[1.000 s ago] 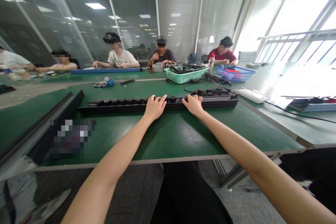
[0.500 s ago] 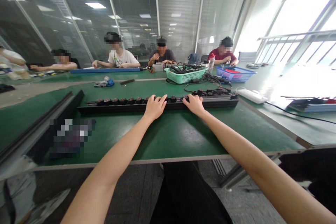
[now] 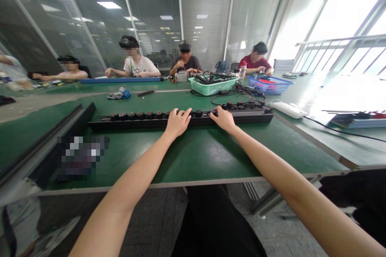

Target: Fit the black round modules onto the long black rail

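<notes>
A long black metal channel [image 3: 135,125] lies crosswise on the green table, with a row of round black socket-like modules [image 3: 150,115] along it. My left hand [image 3: 178,122] is closed over the channel near its middle, fingers bent over the far side. A short way to the right, my right hand [image 3: 223,119] is closed at the channel too, thumb and fingertips down among the modules. Between the two hands a single black module [image 3: 198,113] shows. What lies under my fingertips is partly hidden.
More black modules [image 3: 238,105] with wires lie behind the channel's right end. A green basket [image 3: 214,88] of cables, a blue basket [image 3: 271,86] and a white power strip [image 3: 288,109] stand beyond. Dark rails [image 3: 70,138] lie at left. Several people work across the table.
Both hands stay at nearly the same places on the channel. The whole view has shifted very slightly; nothing has been visibly taken up or let go.
</notes>
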Available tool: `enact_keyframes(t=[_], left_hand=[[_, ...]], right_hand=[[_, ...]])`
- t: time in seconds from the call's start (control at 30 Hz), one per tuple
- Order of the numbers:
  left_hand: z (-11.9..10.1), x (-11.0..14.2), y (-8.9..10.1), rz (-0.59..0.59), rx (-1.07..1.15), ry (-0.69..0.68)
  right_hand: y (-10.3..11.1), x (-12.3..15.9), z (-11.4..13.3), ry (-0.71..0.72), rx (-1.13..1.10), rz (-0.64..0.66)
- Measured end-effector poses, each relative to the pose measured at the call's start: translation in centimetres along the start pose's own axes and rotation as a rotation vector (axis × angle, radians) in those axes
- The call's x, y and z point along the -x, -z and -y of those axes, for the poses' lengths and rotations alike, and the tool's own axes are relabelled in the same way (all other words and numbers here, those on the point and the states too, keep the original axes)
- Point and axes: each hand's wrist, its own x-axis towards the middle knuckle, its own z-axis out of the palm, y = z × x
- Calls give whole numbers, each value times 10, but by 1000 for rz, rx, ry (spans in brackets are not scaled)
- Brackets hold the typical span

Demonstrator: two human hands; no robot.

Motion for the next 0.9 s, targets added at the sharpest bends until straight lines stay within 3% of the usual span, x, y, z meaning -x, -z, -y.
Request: enact_keyframes(t=[0.9], left_hand=[[-1,0,0,4,4,0]], right_hand=[[2,0,-3,-22,42,12]])
